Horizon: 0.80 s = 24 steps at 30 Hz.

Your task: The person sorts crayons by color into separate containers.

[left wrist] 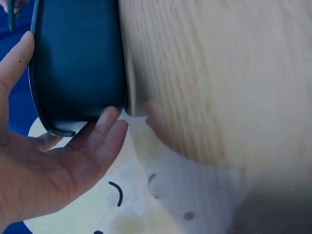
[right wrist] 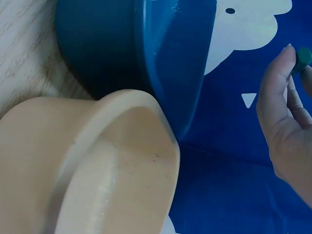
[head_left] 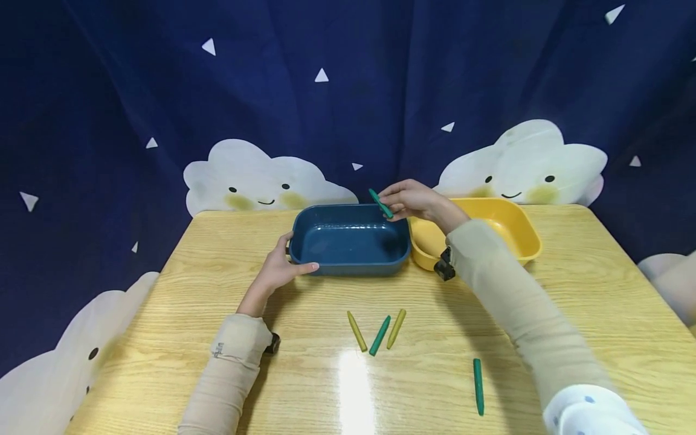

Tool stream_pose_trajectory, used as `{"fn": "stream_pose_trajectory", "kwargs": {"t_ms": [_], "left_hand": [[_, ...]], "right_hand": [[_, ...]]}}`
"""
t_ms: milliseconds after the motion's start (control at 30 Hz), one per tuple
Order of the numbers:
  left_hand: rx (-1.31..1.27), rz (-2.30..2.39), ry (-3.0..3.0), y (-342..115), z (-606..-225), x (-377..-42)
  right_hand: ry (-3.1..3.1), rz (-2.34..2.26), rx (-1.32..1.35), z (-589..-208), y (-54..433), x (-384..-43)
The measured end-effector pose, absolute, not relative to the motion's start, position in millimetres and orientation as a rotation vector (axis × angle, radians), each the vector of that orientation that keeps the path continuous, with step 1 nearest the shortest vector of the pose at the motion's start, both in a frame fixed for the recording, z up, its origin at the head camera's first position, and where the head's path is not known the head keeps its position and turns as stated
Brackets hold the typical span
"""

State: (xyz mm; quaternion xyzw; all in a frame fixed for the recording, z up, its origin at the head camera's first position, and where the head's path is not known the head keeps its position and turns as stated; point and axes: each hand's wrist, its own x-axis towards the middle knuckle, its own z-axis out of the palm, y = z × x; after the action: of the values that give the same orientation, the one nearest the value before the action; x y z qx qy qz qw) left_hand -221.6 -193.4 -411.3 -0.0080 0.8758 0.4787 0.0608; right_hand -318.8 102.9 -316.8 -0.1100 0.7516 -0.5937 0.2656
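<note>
In the head view my right hand (head_left: 415,202) pinches a green crayon (head_left: 380,203) above the right rear corner of a blue bin (head_left: 350,264). The crayon's end (right wrist: 303,59) shows between thumb and fingers in the right wrist view. My left hand (head_left: 278,267) holds the bin's left end, thumb along the front wall and fingers round the side. The left wrist view shows that hand (left wrist: 58,165) at the bin's end. Nearer me on the table lie a yellow crayon (head_left: 356,331), a green crayon (head_left: 380,335) and another yellow crayon (head_left: 396,329).
A yellow bin (head_left: 530,241) stands against the blue bin's right end, partly hidden by my right forearm. One more green crayon (head_left: 478,386) lies at the front right of the wooden table (head_left: 179,338). A dark blue curtain (head_left: 370,90) with clouds hangs behind.
</note>
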Motion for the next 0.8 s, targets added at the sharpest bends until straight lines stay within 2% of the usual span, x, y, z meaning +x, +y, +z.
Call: {"fn": "stream_pose_trajectory", "kwargs": {"t_ms": [467,800], "left_hand": [[-0.025,1.449,2.658,-192,-410,-220],[-0.034,1.457,2.661,-192,-409,-220]], "right_hand": [[2.025,-1.566,-0.231,-337,94,-332],[2.056,-1.488,-0.243,-347,85,-328]]}}
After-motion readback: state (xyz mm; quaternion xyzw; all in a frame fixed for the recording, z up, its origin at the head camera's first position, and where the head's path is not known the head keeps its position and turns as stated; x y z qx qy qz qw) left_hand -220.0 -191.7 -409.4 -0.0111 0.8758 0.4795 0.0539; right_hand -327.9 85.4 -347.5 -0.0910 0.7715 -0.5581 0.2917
